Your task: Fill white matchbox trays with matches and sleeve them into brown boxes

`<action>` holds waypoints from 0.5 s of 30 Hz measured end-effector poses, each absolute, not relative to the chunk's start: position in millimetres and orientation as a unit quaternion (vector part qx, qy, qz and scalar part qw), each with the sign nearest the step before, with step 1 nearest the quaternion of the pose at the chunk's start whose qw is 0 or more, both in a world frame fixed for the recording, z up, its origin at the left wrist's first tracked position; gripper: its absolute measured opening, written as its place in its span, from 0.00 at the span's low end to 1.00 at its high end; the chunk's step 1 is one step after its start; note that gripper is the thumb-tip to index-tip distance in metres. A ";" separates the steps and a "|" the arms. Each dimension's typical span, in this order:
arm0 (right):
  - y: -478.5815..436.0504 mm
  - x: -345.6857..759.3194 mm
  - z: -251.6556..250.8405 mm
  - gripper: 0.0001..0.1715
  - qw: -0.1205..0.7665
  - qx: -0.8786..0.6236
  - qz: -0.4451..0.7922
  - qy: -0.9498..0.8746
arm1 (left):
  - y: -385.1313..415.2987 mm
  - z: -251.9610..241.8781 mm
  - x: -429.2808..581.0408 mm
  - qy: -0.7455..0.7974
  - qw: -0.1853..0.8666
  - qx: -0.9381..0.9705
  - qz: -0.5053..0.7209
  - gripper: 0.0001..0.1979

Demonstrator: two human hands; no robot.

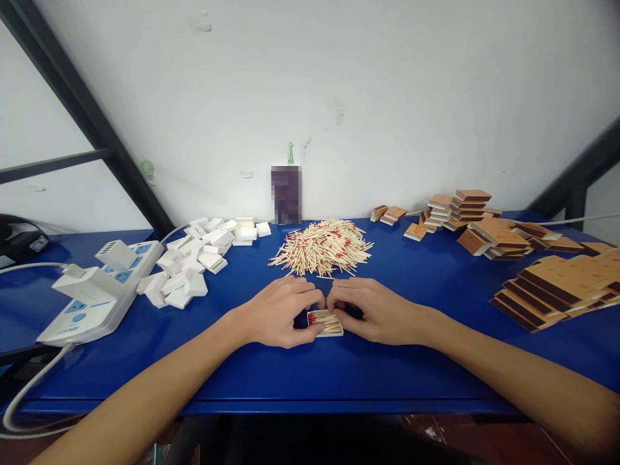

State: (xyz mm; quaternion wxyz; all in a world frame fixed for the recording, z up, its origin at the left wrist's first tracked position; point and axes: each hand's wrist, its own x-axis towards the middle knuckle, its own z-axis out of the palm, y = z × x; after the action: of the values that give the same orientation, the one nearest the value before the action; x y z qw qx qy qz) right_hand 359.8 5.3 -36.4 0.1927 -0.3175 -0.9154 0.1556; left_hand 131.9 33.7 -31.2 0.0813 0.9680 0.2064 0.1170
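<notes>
While the left grip point(281, 313) and right grip point(375, 311) face each other near the middle of the worktop's point(310, 378) front edge, a white tray point(334, 335) of matches point(323, 321), red heads leftward, lies between them. Left thumb and forefinger stand apart, the thumb at the tray's near side; the right fingers are curled over its right end, partly hiding it. Whether either grip clamps it cannot be told. Just beyond the hands: a loose match pile point(324, 248). Toward the back left corner: heaped white trays point(194, 255); along the left edge, a power strip point(116, 316). Toward the right edge: stacked matchbox sleeves point(562, 284), their print too small to read. At the back edge: an upright dark panel point(287, 195), blurred.
</notes>
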 end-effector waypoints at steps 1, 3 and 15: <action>5.5 359.5 -36.3 0.05 0.193 -0.317 0.158 -0.915 | 33.9 -31.3 131.9 0.206 0.081 0.968 0.116 0.11; 6.0 359.1 -36.2 0.05 0.196 -0.313 0.161 -0.915 | 34.1 -31.5 131.7 0.206 0.082 0.968 0.115 0.10; 4.9 357.0 -35.5 0.09 0.196 -0.329 0.167 -0.909 | 33.4 -27.7 129.9 0.205 0.124 0.963 0.124 0.13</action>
State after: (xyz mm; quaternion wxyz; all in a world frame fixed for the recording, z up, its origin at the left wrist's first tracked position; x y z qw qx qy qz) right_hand 357.0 4.9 -35.5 0.1957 -0.3286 -0.9088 0.1667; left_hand 129.9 33.4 -27.7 0.1242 0.9628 0.2054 0.1237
